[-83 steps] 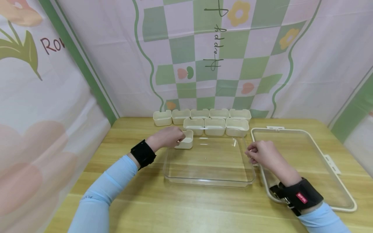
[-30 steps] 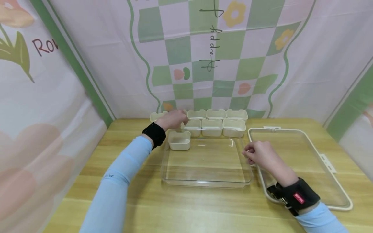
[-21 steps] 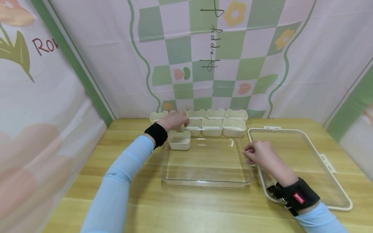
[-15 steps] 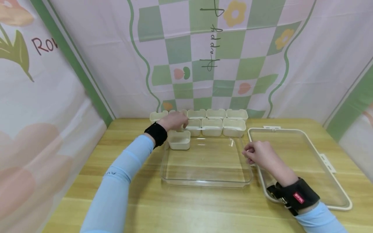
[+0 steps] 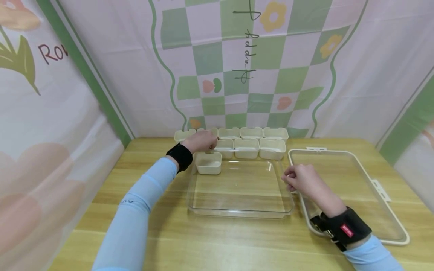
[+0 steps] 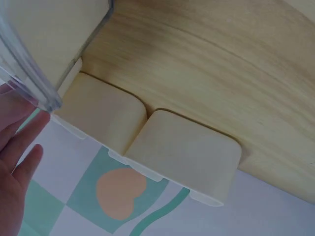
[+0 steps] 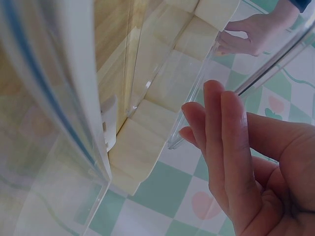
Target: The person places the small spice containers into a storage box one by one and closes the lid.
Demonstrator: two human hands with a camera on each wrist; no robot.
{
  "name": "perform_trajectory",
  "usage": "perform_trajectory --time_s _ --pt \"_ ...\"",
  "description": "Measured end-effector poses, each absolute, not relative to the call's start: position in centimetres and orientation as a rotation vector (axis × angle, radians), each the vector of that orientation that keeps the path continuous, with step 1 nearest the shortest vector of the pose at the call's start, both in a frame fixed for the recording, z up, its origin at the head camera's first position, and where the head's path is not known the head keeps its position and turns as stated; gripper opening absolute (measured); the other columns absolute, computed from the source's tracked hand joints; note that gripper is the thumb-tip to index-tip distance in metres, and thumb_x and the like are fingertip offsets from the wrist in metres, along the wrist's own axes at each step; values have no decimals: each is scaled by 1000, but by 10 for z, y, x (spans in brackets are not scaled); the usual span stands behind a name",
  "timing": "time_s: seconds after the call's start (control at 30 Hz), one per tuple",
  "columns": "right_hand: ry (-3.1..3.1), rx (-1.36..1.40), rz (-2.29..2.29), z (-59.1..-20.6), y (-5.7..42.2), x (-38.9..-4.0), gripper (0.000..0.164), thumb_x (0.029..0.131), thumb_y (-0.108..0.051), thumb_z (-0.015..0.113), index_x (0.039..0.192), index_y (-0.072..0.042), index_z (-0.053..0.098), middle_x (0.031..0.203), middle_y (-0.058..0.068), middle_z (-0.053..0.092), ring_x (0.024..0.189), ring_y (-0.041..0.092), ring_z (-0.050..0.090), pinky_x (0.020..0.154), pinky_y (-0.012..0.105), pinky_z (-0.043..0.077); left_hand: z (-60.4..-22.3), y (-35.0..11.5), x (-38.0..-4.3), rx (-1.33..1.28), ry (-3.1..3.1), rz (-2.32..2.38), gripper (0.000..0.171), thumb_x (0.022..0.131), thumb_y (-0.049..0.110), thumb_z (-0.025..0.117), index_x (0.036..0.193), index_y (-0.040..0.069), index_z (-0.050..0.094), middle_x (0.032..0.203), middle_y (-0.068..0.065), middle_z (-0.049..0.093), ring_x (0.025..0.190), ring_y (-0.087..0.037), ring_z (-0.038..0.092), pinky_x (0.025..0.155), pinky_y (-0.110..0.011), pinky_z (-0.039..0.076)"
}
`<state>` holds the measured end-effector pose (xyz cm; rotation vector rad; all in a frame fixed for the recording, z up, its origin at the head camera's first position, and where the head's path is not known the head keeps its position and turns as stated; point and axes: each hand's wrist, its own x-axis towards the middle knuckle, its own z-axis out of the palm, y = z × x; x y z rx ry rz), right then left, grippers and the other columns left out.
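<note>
My left hand (image 5: 200,140) reaches over the far left corner of a clear plastic tray (image 5: 240,212). Its fingertips pinch at the left side of the front row's leftmost cream container (image 5: 225,148); the tray rim (image 6: 34,78) hides part of this grip in the left wrist view. One cream container (image 5: 208,165) stands upright inside the tray's far left corner. By the tray's right rim my right hand (image 5: 301,177) hovers with loosely bent fingers and nothing in them. In the right wrist view its fingers (image 7: 231,147) lie beside the tray's clear wall.
Several more cream containers (image 5: 252,133) line the table's back edge in two rows. To the right, a clear lid (image 5: 356,192) with a cream rim and side clips lies on the wooden table (image 5: 220,244). A patterned cloth (image 5: 264,56) hangs behind.
My left hand released the container in the tray's far left corner, then moved back and right to the container rows, shifting slightly left just now. The right hand stayed at the tray's right rim.
</note>
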<state>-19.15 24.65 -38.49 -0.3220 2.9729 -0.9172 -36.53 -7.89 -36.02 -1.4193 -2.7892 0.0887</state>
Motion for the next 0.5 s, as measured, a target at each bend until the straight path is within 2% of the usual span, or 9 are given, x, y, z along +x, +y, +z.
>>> perform_trajectory --time_s 0.23,0.5 --pt "2974 -317 -923 -385 246 -191 14 87 -7 62 90 8 64 74 12 69 55 11 62 50 20 51 -362 -84 -364 -1471 -2760 13 44 77 -14 48 56 16 24 58 5 14 52 -9 15 52 -22 15" --pt "2956 -298 -945 -385 244 -190 14 87 -6 62 90 8 64 75 14 69 55 12 63 50 19 51 -370 -88 -371 -1499 -2768 9 44 78 -9 53 54 19 30 56 6 21 52 -7 21 52 -20 18"
